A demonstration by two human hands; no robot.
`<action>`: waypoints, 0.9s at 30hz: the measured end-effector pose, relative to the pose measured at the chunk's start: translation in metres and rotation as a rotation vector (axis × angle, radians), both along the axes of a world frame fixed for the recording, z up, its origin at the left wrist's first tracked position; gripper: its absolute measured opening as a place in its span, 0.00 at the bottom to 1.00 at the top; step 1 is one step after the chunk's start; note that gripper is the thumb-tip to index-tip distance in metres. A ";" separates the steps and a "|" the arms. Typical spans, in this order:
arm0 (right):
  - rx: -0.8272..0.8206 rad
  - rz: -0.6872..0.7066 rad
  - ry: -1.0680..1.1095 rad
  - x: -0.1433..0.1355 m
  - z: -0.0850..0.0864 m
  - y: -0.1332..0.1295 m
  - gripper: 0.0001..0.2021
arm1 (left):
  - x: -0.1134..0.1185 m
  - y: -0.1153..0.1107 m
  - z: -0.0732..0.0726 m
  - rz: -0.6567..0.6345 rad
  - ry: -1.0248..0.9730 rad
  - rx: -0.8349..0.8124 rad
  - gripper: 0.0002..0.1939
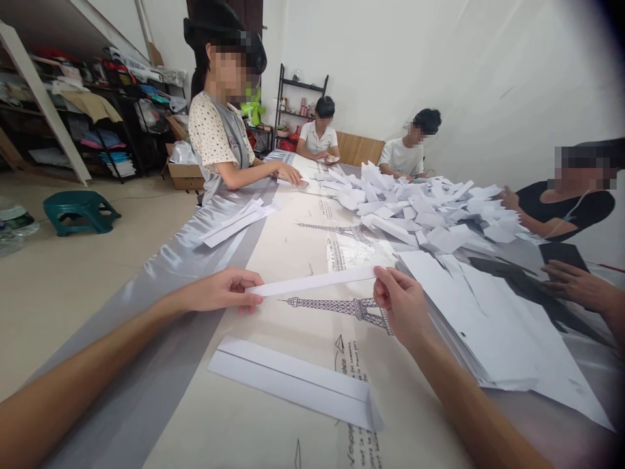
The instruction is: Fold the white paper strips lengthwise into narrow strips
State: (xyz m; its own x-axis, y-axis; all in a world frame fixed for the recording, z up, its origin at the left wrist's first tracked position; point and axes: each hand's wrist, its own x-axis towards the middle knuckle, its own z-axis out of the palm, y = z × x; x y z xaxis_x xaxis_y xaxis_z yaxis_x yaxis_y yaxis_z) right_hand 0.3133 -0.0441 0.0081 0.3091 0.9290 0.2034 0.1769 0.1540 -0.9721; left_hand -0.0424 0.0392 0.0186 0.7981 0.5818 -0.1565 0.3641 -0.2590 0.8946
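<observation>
Between my hands a narrow folded strip of white paper (315,283) is stretched above the tablecloth. My left hand (234,290) pinches its left end between thumb and fingers. The other end is gripped by my right hand (398,299), thumb and forefinger pressed together. Below the strip lies a wider folded paper (293,381) with a lengthwise crease and a turned-up flap at its right end. To the right of my right hand rests a stack of white paper sheets (483,319).
A big heap of folded papers (415,205) covers the table's far right. More folded strips (239,221) lie at the left edge. Several people sit or stand around the table, one co-worker's hand (579,283) near the stack. A green stool (81,212) stands on the floor.
</observation>
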 end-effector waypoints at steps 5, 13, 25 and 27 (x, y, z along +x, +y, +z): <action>0.026 -0.002 -0.057 0.001 0.000 -0.001 0.25 | 0.002 -0.002 0.002 -0.006 0.045 0.060 0.20; 0.000 0.003 -0.010 0.003 -0.001 0.000 0.24 | 0.001 -0.001 0.001 -0.004 0.061 0.052 0.21; -0.090 0.045 0.105 -0.001 0.002 0.000 0.18 | -0.002 0.001 -0.010 0.073 0.085 0.192 0.32; -0.105 0.088 0.098 -0.002 0.001 0.000 0.19 | -0.002 0.001 -0.011 0.090 0.067 0.182 0.31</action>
